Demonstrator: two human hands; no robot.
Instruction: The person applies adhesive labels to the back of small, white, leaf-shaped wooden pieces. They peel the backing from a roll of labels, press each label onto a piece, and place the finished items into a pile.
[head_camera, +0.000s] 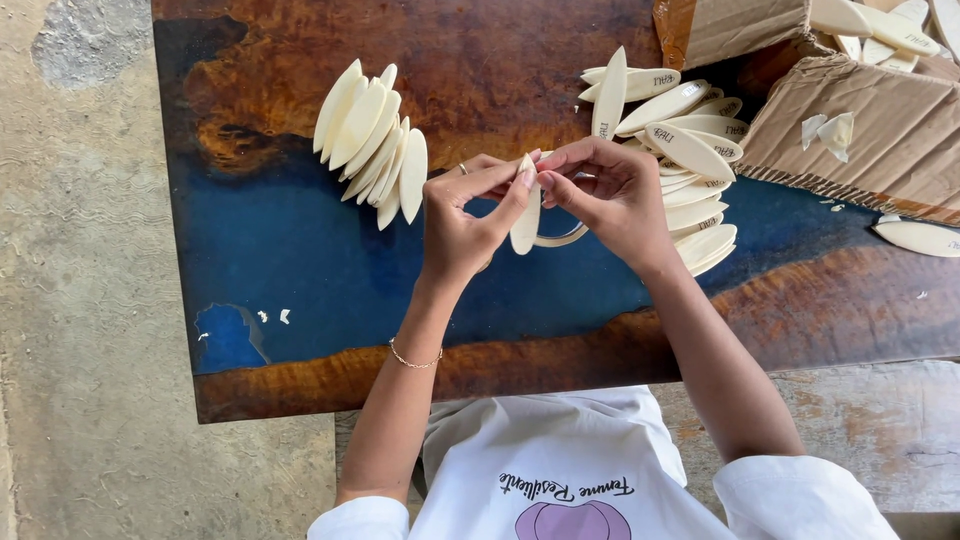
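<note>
Above table (300, 250) centre: left hand (462, 222) and right hand (610, 195) pinch one oval (525, 222); finished-looking fan (372, 140) left of it, larger pile (680, 160) right.

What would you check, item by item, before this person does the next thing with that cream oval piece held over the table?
1. Oval piece pinched by both hands: ok.
2. Left hand and right hand meet at its top end: ok.
3. Fanned pile on the left lies apart from the hands: ok.
4. Heap on the right within reach: ok.
5. Cardboard box open: ok.
6. Piece free of flaws: cannot tell.
</note>
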